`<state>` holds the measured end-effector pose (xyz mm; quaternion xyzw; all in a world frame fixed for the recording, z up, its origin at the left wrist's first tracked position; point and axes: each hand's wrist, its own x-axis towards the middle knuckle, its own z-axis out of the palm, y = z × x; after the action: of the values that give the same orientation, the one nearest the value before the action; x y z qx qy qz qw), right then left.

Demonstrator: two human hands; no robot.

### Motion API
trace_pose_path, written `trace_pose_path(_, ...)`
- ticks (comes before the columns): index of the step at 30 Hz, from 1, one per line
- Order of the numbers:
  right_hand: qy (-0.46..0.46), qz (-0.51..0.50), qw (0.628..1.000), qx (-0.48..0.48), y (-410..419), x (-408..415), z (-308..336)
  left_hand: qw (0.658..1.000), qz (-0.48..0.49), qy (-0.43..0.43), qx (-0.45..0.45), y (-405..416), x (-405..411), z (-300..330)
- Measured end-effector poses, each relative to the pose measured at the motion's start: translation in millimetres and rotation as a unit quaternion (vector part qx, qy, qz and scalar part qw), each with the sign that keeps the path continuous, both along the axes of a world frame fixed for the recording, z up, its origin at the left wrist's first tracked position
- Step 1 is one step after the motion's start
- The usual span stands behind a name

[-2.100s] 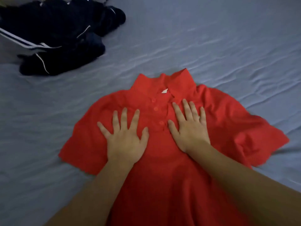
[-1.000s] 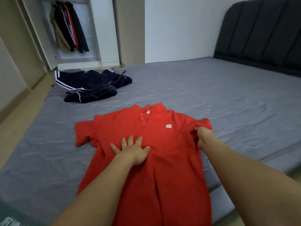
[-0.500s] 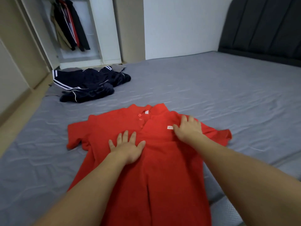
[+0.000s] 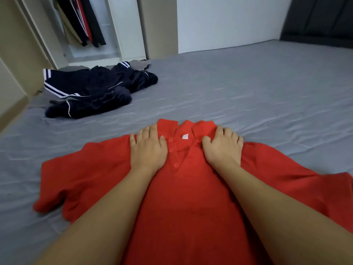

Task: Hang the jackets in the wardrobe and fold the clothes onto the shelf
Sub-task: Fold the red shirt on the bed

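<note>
Red knit cotton is under both my palms: the red short-sleeved polo shirt (image 4: 183, 203) lies face up on the grey bed sheet (image 4: 248, 92), its hem nearest to me and its collar pointing away. My left hand (image 4: 148, 150) rests flat on the left shoulder part beside the button placket, and my right hand (image 4: 222, 148) rests on the right shoulder part beside the collar; the fingers of both are straight or only a little bent, pressing the cloth and grasping nothing. I think the step now is to smooth the shirt before the first fold. To do it well I should slide the palms outward from the placket to the sleeves, so the wrinkles go to the edges, and keep the collar straight and the two sleeves even. The fabric looks soft and a little thick, with three small red buttons and a white label inside the neck. The sheet has many fine creases, so the shirt may drag on it. Farther away, at the bed's left corner, lies a crumpled heap of dark navy clothes with white stripes (image 4: 95, 90). Behind it the open white wardrobe (image 4: 126, 29) shows dark and red jackets hanging (image 4: 84, 20).
</note>
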<state>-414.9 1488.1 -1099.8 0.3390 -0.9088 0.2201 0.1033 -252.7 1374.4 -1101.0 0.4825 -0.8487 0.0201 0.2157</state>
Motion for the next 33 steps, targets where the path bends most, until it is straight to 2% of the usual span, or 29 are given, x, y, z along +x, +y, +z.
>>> trace_pose_path(2, -0.012, -0.015, 0.999, -0.033, -6.0, -5.5, 0.9, 0.999, 0.021, 0.003, -0.032, -11.4, -15.0, 2.2)
trace_pose_path(5, -0.011, 0.008, 0.994, -0.111, -3.9, -7.4, 1.4, 0.999, -0.018, 0.028, 0.006, -23.4, -24.3, 4.0)
trace_pose_path(9, -0.007, 0.076, 0.976, -0.206, 18.6, 4.7, 8.0, 0.985, -0.042, 0.143, 0.089, -19.7, -15.1, 18.7)
trace_pose_path(11, -0.006, 0.096, 0.968, -0.232, 35.5, 12.7, 14.1, 0.971, -0.065, 0.217, 0.081, -9.4, -2.5, 31.1)
trace_pose_path(13, -0.008, 0.122, 0.972, -0.201, 56.2, 19.7, 21.2, 0.956, -0.123, 0.261, 0.061, 5.7, 20.2, 44.3)
trace_pose_path(14, -0.004, 0.143, 0.979, -0.148, 67.2, 21.9, 23.5, 0.959, -0.162, 0.229, 0.037, 12.2, 36.2, 46.8)
trace_pose_path(16, 0.017, 0.206, 0.978, -0.006, 88.7, 29.5, 27.6, 0.966, -0.249, 0.065, 0.017, 25.7, 70.3, 41.8)
trace_pose_path(17, 0.025, 0.238, 0.970, 0.041, 98.3, 34.0, 30.9, 0.958, -0.280, -0.017, 0.057, 32.6, 87.1, 38.9)
trace_pose_path(18, 0.035, 0.265, 0.962, 0.050, 104.5, 40.0, 35.5, 0.948, -0.291, -0.056, 0.116, 36.2, 101.3, 37.9)
trace_pose_path(20, 0.044, 0.305, 0.951, 0.010, 99.3, 57.9, 47.4, 0.939, -0.261, -0.021, 0.220, 37.2, 121.8, 47.0)
trace_pose_path(21, 0.034, 0.325, 0.945, -0.006, 87.8, 70.2, 51.8, 0.946, -0.228, 0.019, 0.230, 38.0, 131.7, 52.9)
trace_pose_path(23, -0.022, 0.350, 0.936, 0.025, 54.2, 102.6, 51.6, 0.983, -0.086, 0.075, 0.142, 41.4, 156.0, 53.2)
trace_pose_path(24, -0.050, 0.354, 0.931, 0.071, 37.3, 121.8, 44.4, 0.991, 0.026, 0.096, 0.095, 44.1, 173.1, 48.1)
trace_pose_path(25, -0.056, 0.347, 0.927, 0.132, 24.4, 139.9, 33.0, 0.980, 0.141, 0.119, 0.080, 48.9, 190.9, 40.9)
trace_pose_path(26, -0.035, 0.333, 0.925, 0.183, 16.3, 154.6, 19.9, 0.955, 0.234, 0.146, 0.104, 54.7, 207.4, 34.9)
trace_pose_path(27, -0.004, 0.317, 0.925, 0.210, 12.4, 163.2, 7.9, 0.931, 0.288, 0.163, 0.152, 58.0, 218.0, 29.3)
trace_pose_path(29, 0.023, 0.300, 0.930, 0.209, 10.1, 165.0, -3.9, 0.894, 0.279, 0.220, 0.272, 53.7, 219.1, 29.2)
trace_pose_path(30, 0.014, 0.299, 0.932, 0.205, 9.8, 160.9, -4.4, 0.864, 0.235, 0.295, 0.333, 48.8, 213.0, 35.2)
trace_pose_path(31, 0.000, 0.301, 0.931, 0.206, 10.3, 157.8, -2.2, 0.820, 0.181, 0.372, 0.396, 46.0, 205.8, 43.0)
trace_pose_path(32, -0.011, 0.303, 0.930, 0.207, 10.0, 156.3, 0.9, 0.781, 0.156, 0.428, 0.427, 41.6, 201.7, 46.8)
trace_pose_path(33, -0.020, 0.303, 0.930, 0.209, 10.3, 156.5, 3.6, 0.761, 0.158, 0.453, 0.436, 34.5, 201.6, 47.7)
